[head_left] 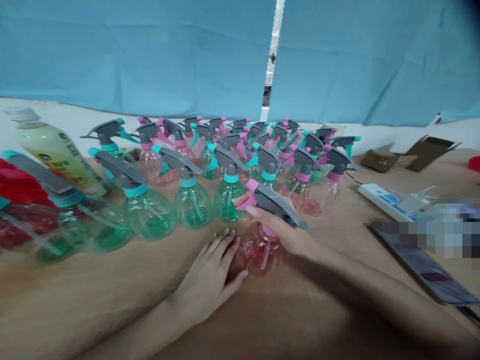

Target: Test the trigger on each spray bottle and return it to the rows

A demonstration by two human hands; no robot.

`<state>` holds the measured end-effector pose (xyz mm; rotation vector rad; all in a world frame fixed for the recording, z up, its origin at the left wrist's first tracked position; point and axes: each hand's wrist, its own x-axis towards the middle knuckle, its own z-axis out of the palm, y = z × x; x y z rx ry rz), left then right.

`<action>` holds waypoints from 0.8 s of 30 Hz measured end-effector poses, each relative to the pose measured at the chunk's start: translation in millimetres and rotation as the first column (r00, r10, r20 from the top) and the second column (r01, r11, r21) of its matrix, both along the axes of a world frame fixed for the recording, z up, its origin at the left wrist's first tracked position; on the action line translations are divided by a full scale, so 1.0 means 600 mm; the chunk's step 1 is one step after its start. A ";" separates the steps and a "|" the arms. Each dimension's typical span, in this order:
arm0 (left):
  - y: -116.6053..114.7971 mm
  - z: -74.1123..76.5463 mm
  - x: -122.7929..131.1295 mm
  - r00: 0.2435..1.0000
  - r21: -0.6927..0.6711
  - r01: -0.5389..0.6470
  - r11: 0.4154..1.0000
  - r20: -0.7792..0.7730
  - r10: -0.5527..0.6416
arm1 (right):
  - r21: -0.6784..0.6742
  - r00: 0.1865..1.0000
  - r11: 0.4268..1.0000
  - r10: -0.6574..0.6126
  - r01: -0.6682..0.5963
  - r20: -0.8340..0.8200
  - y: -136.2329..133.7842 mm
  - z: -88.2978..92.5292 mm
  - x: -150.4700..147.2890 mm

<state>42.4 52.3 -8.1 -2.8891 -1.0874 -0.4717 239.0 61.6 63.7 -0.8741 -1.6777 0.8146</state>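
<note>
Spray bottles (194, 205) of round transparent plastic, green or pink in tint, stand in close rows across the middle of the frame, with more green ones toward the left edge. Each one whose top is clearly seen carries its grey head with turquoise or pink parts, so I would judge these as complete. One pink round plastic spray bottle (261, 252), with grey head and pink collar, is in front of the rows, just below the centre of the frame. It seems also complete, but it is apart from the others. How many are left I cannot tell, because the back rows hide one another.

The right hand (288, 234), right of centre, is closed around the neck of this pink bottle, under its grey head. The left hand (209, 271), at lower centre, grasps nothing: it lies palm down on the brown table (112, 310), fingers extended and slightly spread. Its thumb points to the bottle's base, very near; whether they touch, I cannot tell.
</note>
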 end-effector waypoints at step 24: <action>0.001 -0.003 0.000 1.000 -0.002 0.002 1.000 0.001 -0.002 | 0.005 0.997 0.999 0.034 -0.034 -0.063 0.001 -0.004 -0.002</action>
